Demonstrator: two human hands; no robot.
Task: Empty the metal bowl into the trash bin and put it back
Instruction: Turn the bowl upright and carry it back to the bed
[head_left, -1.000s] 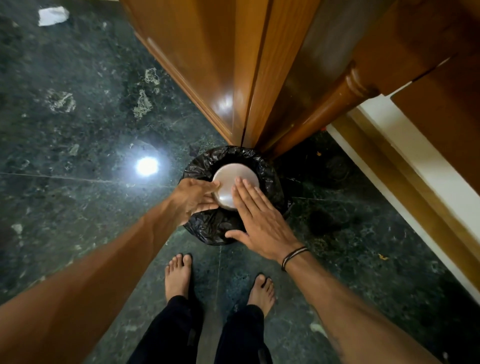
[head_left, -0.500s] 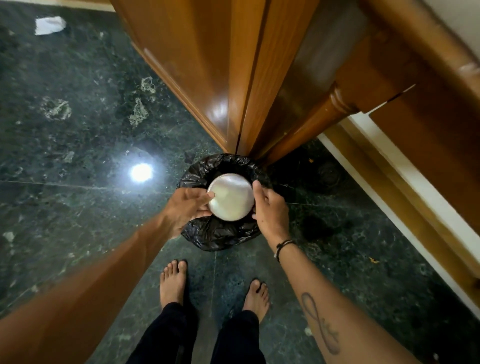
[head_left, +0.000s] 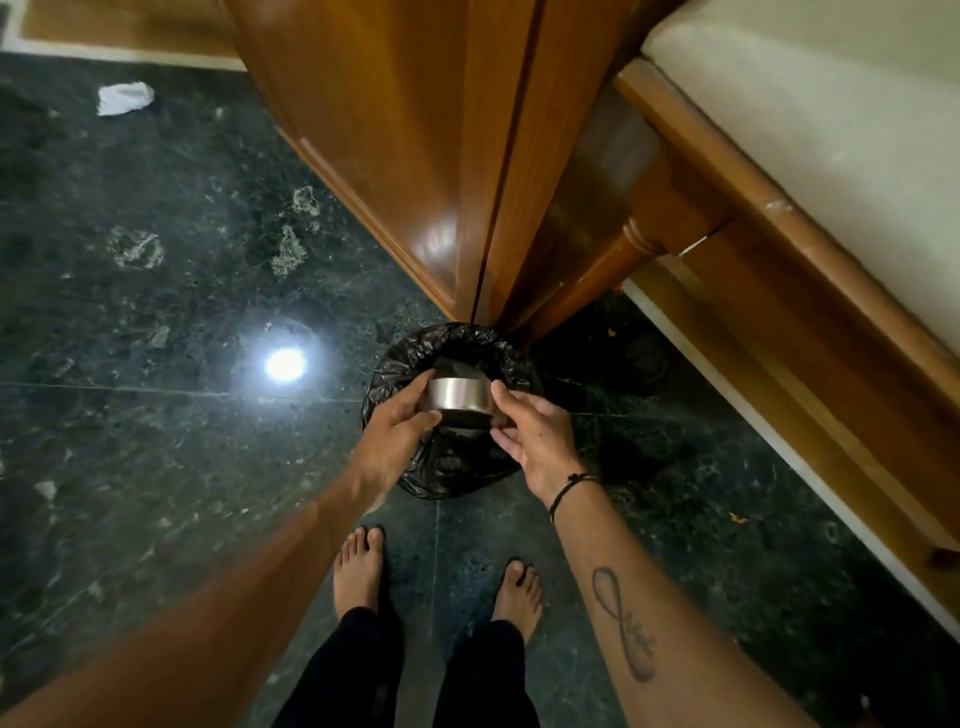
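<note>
A shiny metal bowl (head_left: 458, 394) hangs over the trash bin (head_left: 447, 467), which is lined with a black plastic bag and stands on the floor at the corner of a wooden cabinet. The bowl is turned so that its side wall faces me and its dark opening sits at its lower edge. My left hand (head_left: 397, 434) grips its left side with fingers and thumb. My right hand (head_left: 530, 434) holds its right side, fingers spread along the wall. What lies inside the bin is hidden in the dark.
A polished wooden cabinet (head_left: 415, 156) rises just behind the bin. A wooden bed frame with a mattress (head_left: 810, 171) runs along the right. My bare feet (head_left: 358, 571) stand on the dark green marble floor. A crumpled white scrap (head_left: 124, 97) lies far left.
The bowl was bottom-up over the bin with my right palm flat on it. Both hands have since tilted it, so its side wall now faces me. The camera has pulled back.
</note>
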